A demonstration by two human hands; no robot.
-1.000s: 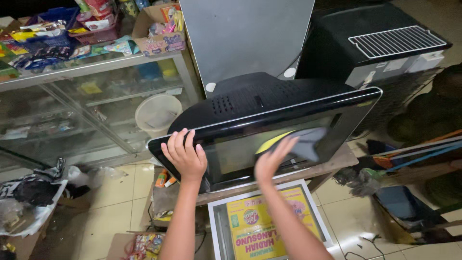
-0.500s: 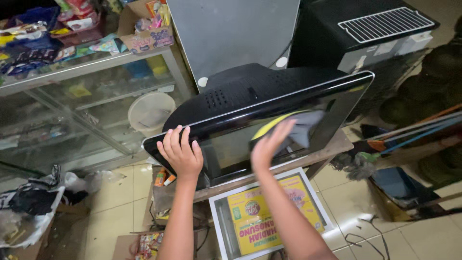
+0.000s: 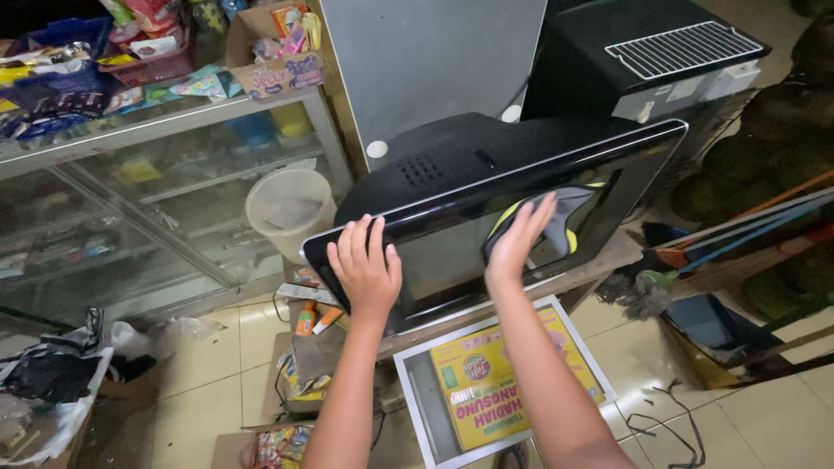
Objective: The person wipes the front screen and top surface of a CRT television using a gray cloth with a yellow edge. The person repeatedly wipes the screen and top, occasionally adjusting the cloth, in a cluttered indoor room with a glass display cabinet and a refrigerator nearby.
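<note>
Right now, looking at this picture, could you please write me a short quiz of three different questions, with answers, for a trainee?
1. True or false: the left hand rests on the top edge of the television.
2. What does the right hand press against the screen?
A. a sponge
B. a cloth
C. a brush
3. Fill in: behind the television, left of it, a white ____ stands on the floor.

Key
1. True.
2. B, a grey and yellow cloth.
3. Bucket, beside the glass counter.

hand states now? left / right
Left hand: open, flat on the television frame.
Right hand: open, pressing a grey-yellow cloth against the screen.
</note>
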